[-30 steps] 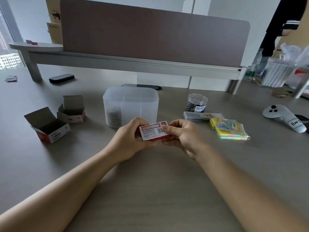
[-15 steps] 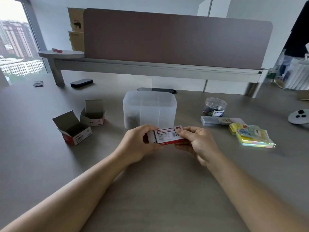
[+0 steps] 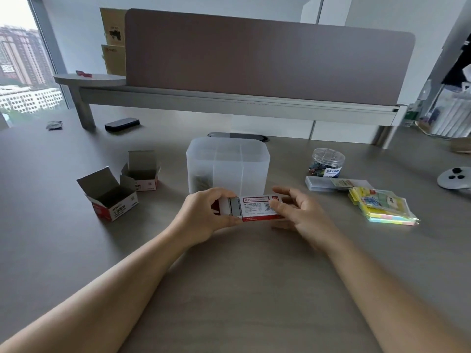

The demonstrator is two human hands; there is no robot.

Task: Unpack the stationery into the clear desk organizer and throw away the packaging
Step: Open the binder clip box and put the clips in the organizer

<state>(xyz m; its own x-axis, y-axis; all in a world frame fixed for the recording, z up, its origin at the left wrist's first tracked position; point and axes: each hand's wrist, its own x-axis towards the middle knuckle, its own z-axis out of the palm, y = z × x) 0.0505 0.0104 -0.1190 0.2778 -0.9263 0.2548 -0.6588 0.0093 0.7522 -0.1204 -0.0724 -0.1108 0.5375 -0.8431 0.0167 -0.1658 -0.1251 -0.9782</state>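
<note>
Staple box (image 3: pixel 257 208): held above desk (image 3: pixel 229 289), just before organizer (image 3: pixel 228 165); inner tray (image 3: pixel 230 209) part out at left end. Left hand (image 3: pixel 204 217) pinches tray; right hand (image 3: pixel 300 215) holds sleeve, fingers loosely curled. Step: opening box. Next, likely: draw tray clear, tip staples into compartment. Two empty boxes (image 3: pixel 112 197) left of organizer await discarding.

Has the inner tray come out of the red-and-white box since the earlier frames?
Yes. The inner tray now sticks out leftward from the box sleeve, which was closed earlier.
</note>
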